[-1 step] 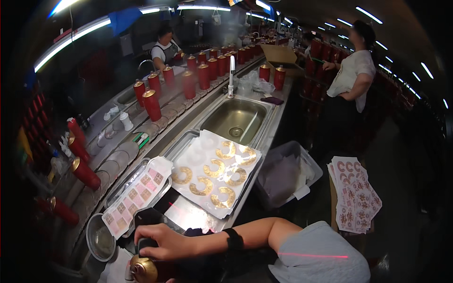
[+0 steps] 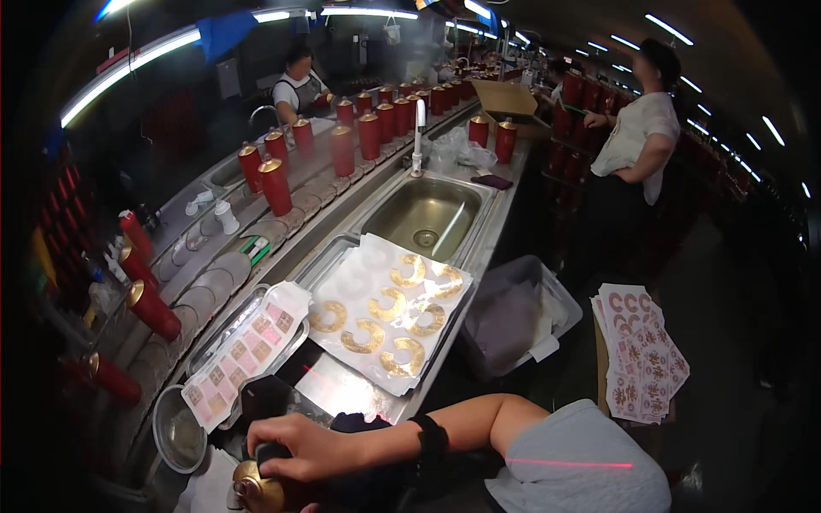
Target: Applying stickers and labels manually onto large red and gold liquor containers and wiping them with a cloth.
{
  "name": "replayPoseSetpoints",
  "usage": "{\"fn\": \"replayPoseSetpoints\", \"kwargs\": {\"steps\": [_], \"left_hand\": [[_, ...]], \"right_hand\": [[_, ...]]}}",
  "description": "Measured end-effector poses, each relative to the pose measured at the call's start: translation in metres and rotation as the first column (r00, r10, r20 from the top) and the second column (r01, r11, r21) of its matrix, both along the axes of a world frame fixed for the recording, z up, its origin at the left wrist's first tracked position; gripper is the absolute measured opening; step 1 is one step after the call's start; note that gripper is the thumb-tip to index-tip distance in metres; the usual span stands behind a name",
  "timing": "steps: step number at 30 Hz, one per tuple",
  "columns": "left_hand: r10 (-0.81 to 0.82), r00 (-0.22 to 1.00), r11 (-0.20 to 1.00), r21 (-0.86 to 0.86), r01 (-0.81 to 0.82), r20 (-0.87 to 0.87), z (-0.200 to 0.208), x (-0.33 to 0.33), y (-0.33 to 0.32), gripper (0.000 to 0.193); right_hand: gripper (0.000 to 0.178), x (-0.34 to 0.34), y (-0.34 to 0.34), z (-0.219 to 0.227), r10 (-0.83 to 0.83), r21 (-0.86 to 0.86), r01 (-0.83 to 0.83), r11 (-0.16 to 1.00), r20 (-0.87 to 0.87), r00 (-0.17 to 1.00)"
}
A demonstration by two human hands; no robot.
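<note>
My right hand [image 2: 304, 446] is closed around a small dark tool [image 2: 273, 453] whose kind I cannot make out. It holds this just above the gold shoulder of a red canister [image 2: 259, 489], which lies tilted at the lower edge, its body mostly hidden. A sliver of skin [image 2: 310, 508] at the bottom edge may belong to my left hand; its fingers are hidden. Beyond the right hand lie a sheet of small pink and gold square decals [image 2: 248, 355] on a metal tray and a white sheet with gold crescent decals [image 2: 386, 304]. A clear round bowl [image 2: 180, 433] sits to the left.
Behind the decal sheets is a steel sink [image 2: 425, 221] with a white faucet [image 2: 418, 137]. Red canisters [image 2: 274, 187] line a conveyor of round plates [image 2: 224, 278]. A plastic bin [image 2: 518, 321] and printed decal sheets [image 2: 641, 350] are at right. Two co-workers [image 2: 299, 90] [image 2: 641, 128] stand farther off.
My right hand has shifted slightly down and to the right with the dark tool. The co-worker across the line has raised the head and moved an arm a little.
</note>
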State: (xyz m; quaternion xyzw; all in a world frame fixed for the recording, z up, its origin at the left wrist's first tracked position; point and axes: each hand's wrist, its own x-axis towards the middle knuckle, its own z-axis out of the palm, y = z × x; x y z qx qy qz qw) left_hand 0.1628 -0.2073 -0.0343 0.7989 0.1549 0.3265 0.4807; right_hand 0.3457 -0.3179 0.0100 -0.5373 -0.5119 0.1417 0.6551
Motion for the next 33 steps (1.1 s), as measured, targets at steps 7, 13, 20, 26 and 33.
{"fn": "replayPoseSetpoints", "kwargs": {"steps": [7,13,20,26,33], "left_hand": [[0.130,0.991,0.991,0.009,-0.130,-0.040,-0.004,0.002,0.002,0.087],[0.012,0.997,1.000,-0.004,-0.012,-0.076,-0.029,-0.011,0.024,0.095],[-0.046,0.988,0.993,0.099,0.061,-0.145,-0.014,-0.006,0.023,0.102],[0.013,0.983,0.953,-0.294,-0.067,-0.183,-0.025,-0.019,0.018,0.105],[-0.123,0.992,0.980,-0.156,0.123,0.012,-0.031,0.014,0.022,0.107]], "right_hand": [[0.029,0.001,0.027,-0.008,0.023,-0.102,-0.025,0.994,-0.015,1.000],[0.027,0.010,0.056,-0.007,0.006,-0.028,-0.003,1.000,0.109,0.994],[0.026,0.021,0.047,0.004,-0.036,-0.037,0.036,0.999,0.025,0.999],[0.025,0.008,0.060,-0.011,0.096,-0.164,-0.086,0.983,0.054,0.994],[0.023,0.045,0.067,0.012,0.276,-0.322,-0.246,0.914,0.050,0.960]]}}
